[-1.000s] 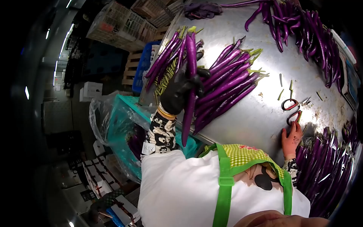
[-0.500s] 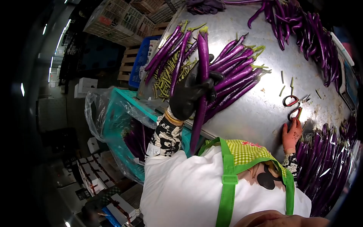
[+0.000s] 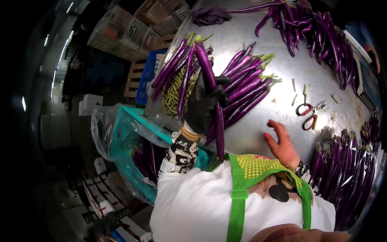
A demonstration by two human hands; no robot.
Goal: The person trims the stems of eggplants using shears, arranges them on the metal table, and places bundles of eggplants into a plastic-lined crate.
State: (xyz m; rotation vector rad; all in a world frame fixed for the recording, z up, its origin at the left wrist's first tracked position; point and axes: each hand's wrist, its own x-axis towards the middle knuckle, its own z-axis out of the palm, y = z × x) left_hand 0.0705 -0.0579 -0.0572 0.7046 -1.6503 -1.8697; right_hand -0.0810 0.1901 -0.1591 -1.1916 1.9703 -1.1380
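Note:
My left hand (image 3: 201, 104), in a black glove, is closed around one long purple eggplant (image 3: 219, 126). Its stem end points away from me and its lower end hangs towards my apron. Just right of that hand lies a row of eggplants (image 3: 252, 82) with green stems, side by side on the metal table. More eggplants (image 3: 186, 74) rest to its left, on top of a heap of cut green stems (image 3: 174, 97). My right hand (image 3: 282, 143), in an orange glove, is open above the near part of the table, fingers apart and holding nothing. Red-and-black-handled scissors (image 3: 305, 109) lie beyond it.
Eggplants in clear bags (image 3: 342, 173) lie at the right, with a loose pile (image 3: 328, 34) at the far right. A teal crate (image 3: 121, 137) lined with plastic stands left of the metal table (image 3: 250, 139). A dark cloth (image 3: 210, 16) lies at the far edge.
My right hand has left the scissors and moved left, its fingers opening. The eggplant in my left hand has tilted, its stem end swinging left and its lower end right.

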